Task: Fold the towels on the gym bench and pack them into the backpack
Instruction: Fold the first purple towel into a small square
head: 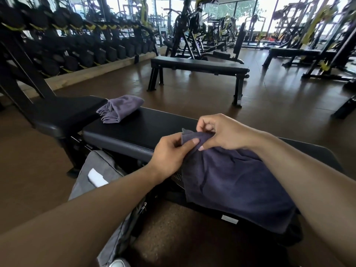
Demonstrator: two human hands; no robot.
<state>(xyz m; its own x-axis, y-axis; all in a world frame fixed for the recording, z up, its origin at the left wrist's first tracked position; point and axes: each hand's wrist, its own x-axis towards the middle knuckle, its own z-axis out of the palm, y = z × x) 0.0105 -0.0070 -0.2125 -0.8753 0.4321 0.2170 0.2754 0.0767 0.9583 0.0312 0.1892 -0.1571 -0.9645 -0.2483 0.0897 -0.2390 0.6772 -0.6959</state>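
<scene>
Dark towel corner pinched between left hand and right hand, over the bench

You are standing in a gym. At ten o'clock a long dumbbell rack runs along a mirrored wall, loaded with dark weights. At twelve o'clock a flat black bench sits on the brown floor, and behind it weight machines in black and yellow frames stand before tall windows.
</scene>
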